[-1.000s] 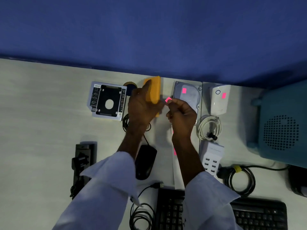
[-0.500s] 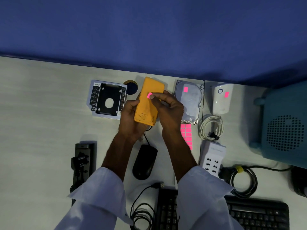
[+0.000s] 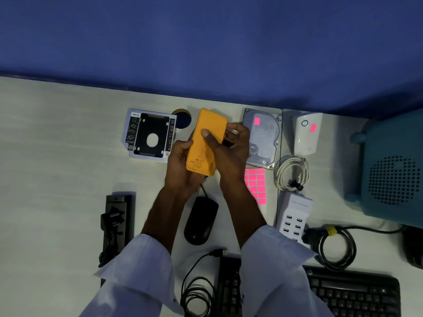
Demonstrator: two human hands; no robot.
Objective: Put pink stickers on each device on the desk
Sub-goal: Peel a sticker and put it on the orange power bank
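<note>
the power bank [image 3: 206,145] is held over the desk [image 3: 57,156], left of the hard drive [image 3: 263,138], as half a second ago. the left hand [image 3: 180,165] grips its lower left edge. the right hand [image 3: 231,152] now curls round the right edge, its thumb [image 3: 207,136] pressing where the pink sticker showed before; the sticker is hidden. the sticker sheet [image 3: 255,186] lies by the right wrist.

Both forearms reach forward from white sleeves [image 3: 137,271], hands close together. The left hand [image 3: 180,165] cradles a flat orange rectangular device [image 3: 201,156] from its left edge. The right hand [image 3: 232,152] grips the device's right side, thumb pressed on its face.
</note>
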